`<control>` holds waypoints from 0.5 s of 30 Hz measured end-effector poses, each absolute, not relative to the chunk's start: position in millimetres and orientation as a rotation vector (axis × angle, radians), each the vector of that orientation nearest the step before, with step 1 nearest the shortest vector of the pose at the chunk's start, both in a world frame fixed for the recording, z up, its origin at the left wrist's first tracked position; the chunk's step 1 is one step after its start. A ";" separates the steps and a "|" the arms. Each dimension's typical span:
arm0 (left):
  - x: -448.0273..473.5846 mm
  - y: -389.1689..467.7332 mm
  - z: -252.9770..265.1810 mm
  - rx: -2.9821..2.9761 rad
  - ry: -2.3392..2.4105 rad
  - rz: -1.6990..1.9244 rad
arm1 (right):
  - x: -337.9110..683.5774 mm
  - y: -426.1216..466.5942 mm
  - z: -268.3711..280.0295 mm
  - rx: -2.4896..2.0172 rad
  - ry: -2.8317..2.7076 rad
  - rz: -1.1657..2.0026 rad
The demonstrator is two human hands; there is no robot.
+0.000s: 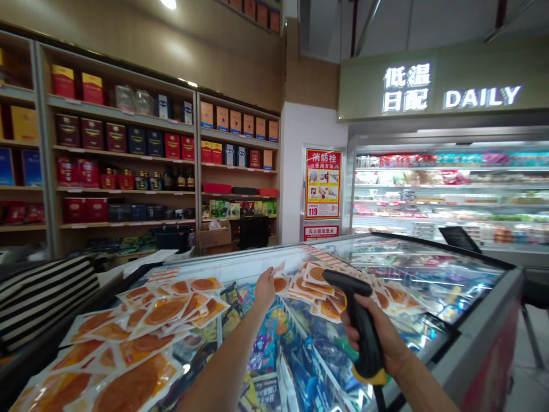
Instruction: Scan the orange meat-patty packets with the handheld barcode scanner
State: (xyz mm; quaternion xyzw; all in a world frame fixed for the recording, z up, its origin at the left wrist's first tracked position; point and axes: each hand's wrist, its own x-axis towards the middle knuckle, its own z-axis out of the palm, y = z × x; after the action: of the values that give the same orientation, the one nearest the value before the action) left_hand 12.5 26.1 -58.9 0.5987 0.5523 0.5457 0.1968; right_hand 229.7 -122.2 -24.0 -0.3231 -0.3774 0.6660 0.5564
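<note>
My right hand point(380, 332) is wrapped round the grip of a black barcode scanner point(364, 326) with a yellow base, its head turned to the left. Stretched forward over the freezer glass, my left hand point(266, 289) is closed at the fingertips on the edge of a flat food packet point(279, 267), seen almost edge-on. Just right of that hand lies a pile of similar packets point(315, 280), clear and orange with round brown patties inside. A larger heap of these packets point(163, 309) spreads over the glass on the left.
Bagged frozen goods point(270, 337) show through the glass of the chest freezer point(476, 320). A striped black-and-white item point(51, 292) lies at the left. Behind stand shelves of boxes point(141, 140), a red fire-hydrant poster point(323, 183) and a lit chiller point(450, 189).
</note>
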 end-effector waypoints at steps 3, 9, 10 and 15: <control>31.2 37.0 -69.2 1.786 1.544 1.444 | 237.4 -121.1 -28.0 -0.784 -0.896 1.558; 21.7 37.3 -65.6 1.981 1.578 1.283 | 234.2 -118.5 -31.8 -0.844 -0.895 1.585; 12.5 33.4 -63.8 2.004 1.620 1.251 | 230.3 -118.2 -32.5 -0.836 -0.894 1.594; -52.3 -6.6 -54.0 2.038 1.999 1.068 | 199.6 -118.6 -38.6 -0.785 -0.919 1.664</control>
State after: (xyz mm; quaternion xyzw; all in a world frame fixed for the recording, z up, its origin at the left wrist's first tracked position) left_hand -52.3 -6.6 -54.0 0.6679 0.6551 0.3500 0.0469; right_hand 199.6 -118.6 -38.6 -0.3268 -0.3826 0.6930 0.5162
